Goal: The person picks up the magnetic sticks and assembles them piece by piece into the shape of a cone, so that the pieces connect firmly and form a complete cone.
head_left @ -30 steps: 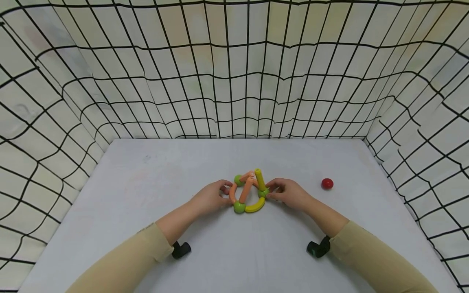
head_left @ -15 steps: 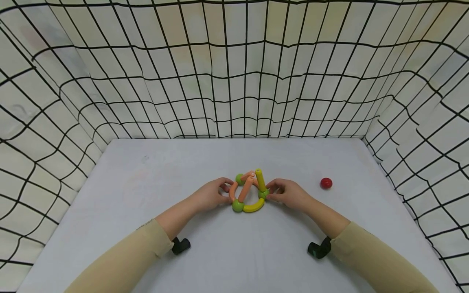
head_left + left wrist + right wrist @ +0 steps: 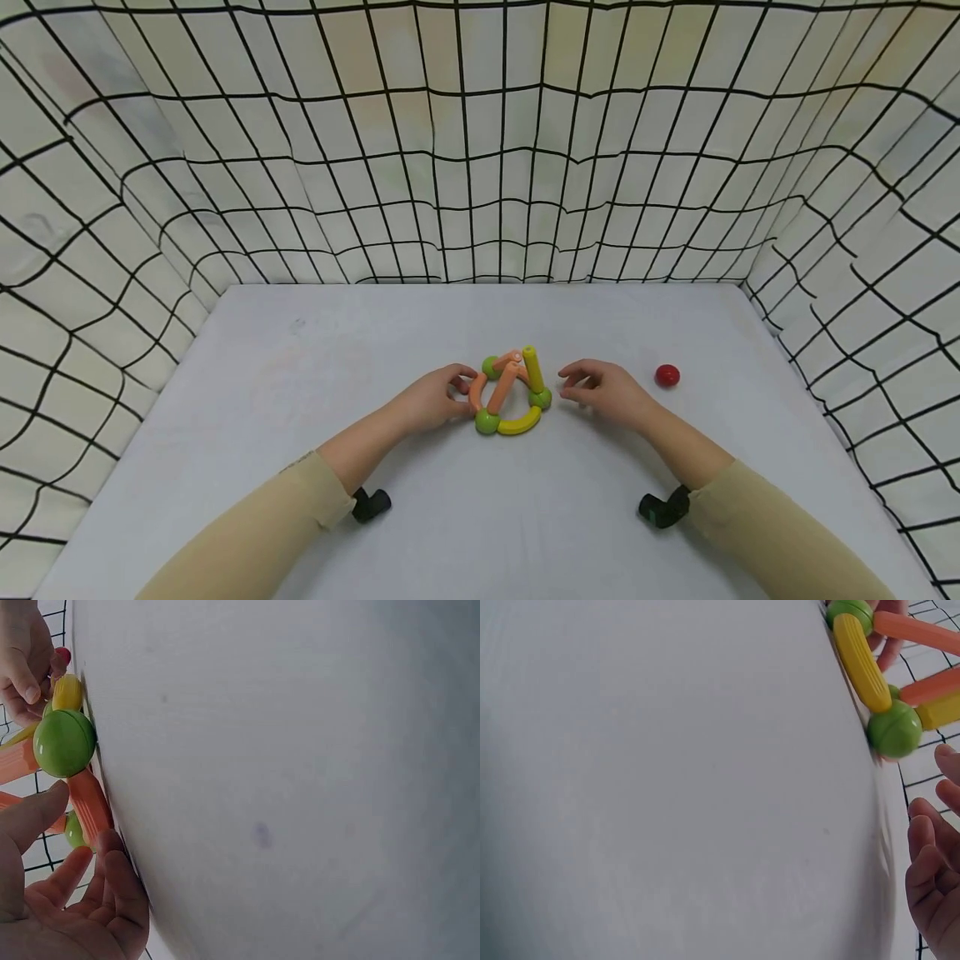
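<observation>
On the white table stands a toy frame of magnetic building sticks and balls. Green balls (image 3: 487, 422) join curved orange and yellow sticks (image 3: 521, 422) into a ring, from which straight orange sticks (image 3: 504, 388) and a yellow stick (image 3: 533, 369) rise at a slant. My left hand (image 3: 433, 400) holds the ring's left side, thumb and fingertips at the curved orange stick (image 3: 89, 804). To the right of the frame, my right hand (image 3: 609, 392) is apart from the near green ball (image 3: 895, 729), fingers loosely bent with nothing between them.
A red ball (image 3: 667, 376) lies on the table (image 3: 495, 517) beyond my right hand. White walls with black netting (image 3: 480, 183) enclose the back and both sides. Black wrist devices (image 3: 664, 507) sit under the sleeve cuffs.
My right hand has let go of the right green ball and drawn back to the right. The left hand stays at the ring, and the frame has barely moved.
</observation>
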The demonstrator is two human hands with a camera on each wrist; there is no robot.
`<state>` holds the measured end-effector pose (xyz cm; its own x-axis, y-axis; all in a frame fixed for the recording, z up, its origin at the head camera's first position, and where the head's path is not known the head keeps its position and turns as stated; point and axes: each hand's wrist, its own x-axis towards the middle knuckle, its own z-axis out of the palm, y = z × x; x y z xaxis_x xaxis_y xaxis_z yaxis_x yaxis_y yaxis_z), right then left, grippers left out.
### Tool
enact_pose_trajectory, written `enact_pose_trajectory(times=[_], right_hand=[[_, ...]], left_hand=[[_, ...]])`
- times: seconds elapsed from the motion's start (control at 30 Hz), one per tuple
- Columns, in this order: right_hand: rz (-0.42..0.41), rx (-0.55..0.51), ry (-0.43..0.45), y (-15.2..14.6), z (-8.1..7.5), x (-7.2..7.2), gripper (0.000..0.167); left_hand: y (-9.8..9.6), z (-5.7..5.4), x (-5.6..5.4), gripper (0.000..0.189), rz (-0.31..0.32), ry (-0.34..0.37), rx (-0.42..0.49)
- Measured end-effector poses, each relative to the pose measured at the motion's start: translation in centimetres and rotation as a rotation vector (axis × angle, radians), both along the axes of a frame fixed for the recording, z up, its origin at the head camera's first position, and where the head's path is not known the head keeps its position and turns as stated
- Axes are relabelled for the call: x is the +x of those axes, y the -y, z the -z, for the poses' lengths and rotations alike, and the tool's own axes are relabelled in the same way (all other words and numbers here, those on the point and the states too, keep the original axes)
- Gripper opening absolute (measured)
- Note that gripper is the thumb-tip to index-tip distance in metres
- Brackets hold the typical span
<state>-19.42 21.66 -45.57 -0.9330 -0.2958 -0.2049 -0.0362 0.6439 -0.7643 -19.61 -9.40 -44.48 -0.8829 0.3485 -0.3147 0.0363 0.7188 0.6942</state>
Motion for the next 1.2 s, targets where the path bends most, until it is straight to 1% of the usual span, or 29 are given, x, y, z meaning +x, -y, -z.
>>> enact_pose_trajectory(times=[0.33,0.53,0.63,0.87,1.03,1.2], right_hand=[[0.075,0.032,-0.068,-3.4,-1.3,0.1,0.039],[0.124,0.066,-0.134,-5.6,-2.0,0.2,0.045],[0.160,0.068,-0.126,-6.9,-2.4,0.3,0.046],[0.230,0.082,-0.072,-9.9,-3.2,0.6,0.054],[0.262,0.113,-0.067,-11.6,-2.9,0.8,0.056],[0.276,0.150,-0.071,-12.2,-2.7,1.1,0.057]], left_hand=[[0.3,0.0,0.4,0.048,-0.029,-0.004,0.032],[0.3,0.2,0.4,0.046,-0.024,-0.013,0.028],[0.2,0.2,0.4,0.046,-0.017,-0.018,0.018],[0.0,0.1,0.4,0.047,-0.017,-0.011,-0.004],[0.0,0.0,0.4,0.049,-0.014,-0.013,-0.017],[-0.2,-0.2,0.4,0.050,-0.016,-0.013,-0.038]])
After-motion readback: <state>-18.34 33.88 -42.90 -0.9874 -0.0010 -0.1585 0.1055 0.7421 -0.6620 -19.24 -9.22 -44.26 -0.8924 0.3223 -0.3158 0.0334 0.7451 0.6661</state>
